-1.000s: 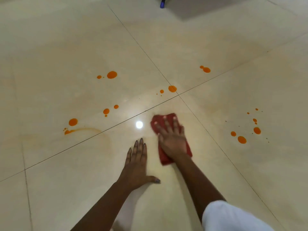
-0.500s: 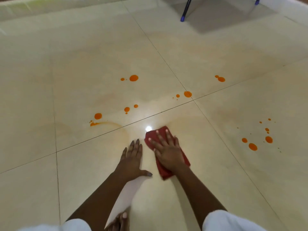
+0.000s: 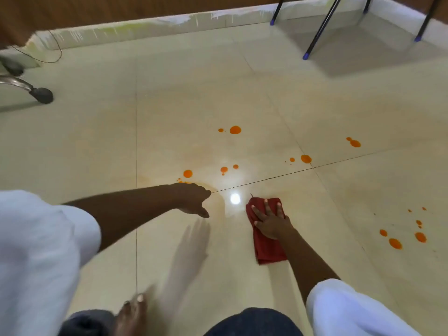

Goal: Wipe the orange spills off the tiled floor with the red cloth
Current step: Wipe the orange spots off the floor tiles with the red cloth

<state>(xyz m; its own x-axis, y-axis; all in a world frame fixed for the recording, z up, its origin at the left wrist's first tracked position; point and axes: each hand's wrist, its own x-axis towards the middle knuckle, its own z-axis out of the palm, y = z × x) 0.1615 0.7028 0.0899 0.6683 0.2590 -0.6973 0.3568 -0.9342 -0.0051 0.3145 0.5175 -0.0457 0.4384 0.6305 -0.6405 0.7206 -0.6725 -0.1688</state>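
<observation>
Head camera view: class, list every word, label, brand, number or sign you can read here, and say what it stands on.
None: no readable text shows on the red cloth, the tiled floor, the white sleeves or the chair legs.

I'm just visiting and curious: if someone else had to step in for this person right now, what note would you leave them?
Right hand: flat, fingers spread, pressing the red cloth on the floor, just right of the bright light reflection.
Left hand: lifted off the floor, empty, reaching forward-left toward the smeared streak.
Done: only faint orange haze around that streak; the tile under the cloth looks clean.
Left: drops beyond the grout line, farther ones, and the cluster at the right. Most of the job remains.
</observation>
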